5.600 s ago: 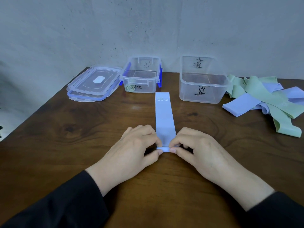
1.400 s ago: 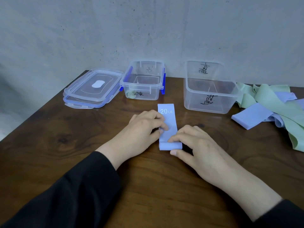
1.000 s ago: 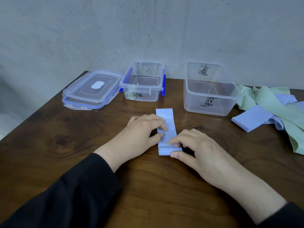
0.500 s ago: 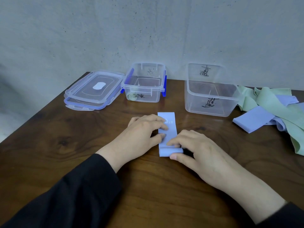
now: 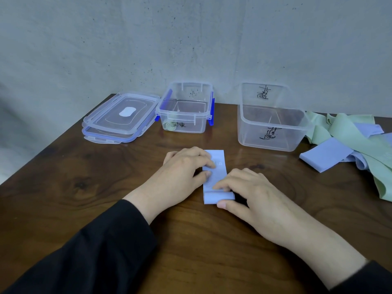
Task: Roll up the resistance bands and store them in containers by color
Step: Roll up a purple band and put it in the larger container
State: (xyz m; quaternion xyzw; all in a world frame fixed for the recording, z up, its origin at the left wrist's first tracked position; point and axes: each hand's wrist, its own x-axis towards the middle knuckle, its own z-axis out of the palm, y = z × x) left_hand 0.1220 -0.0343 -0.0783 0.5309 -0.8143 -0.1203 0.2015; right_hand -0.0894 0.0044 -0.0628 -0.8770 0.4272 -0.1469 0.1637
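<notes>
**Blue band half rolled at centre table**

Here we are over a dark wooden table [image 5: 63, 209], heavy grain and a knot showing on the left side, pushed up against a pale grey wall [image 5: 127, 39] flecked with small dark specks. Centre stage, the blue band [image 5: 218, 177] lies flat on the wood, its near end wound into a thick roll, its far end still flat with faint white lettering on it. The left hand [image 5: 180, 172] rests on the band's flat stretch, fingers curved over it and thumb tip pressing down on the blue. The right hand [image 5: 254, 196] is on the roll: fingertips laid across its top, thumb tucked against its near edge, pinching the roll between them. Black sleeves run back toward the camera on both arms.

Along the wall, a small clear container [image 5: 186, 111] with blue clips, hand-marked in black, a coiled pale green roll [image 5: 170, 126] inside at its front corner. Just left of it, two clear lids [image 5: 121, 117] stacked. To the right, a larger clear container [image 5: 273, 124], also marked in black. Beyond that, at the right edge, a loose heap of bands [image 5: 350, 143], green and blue strips tangled together, well apart from the hands.
</notes>
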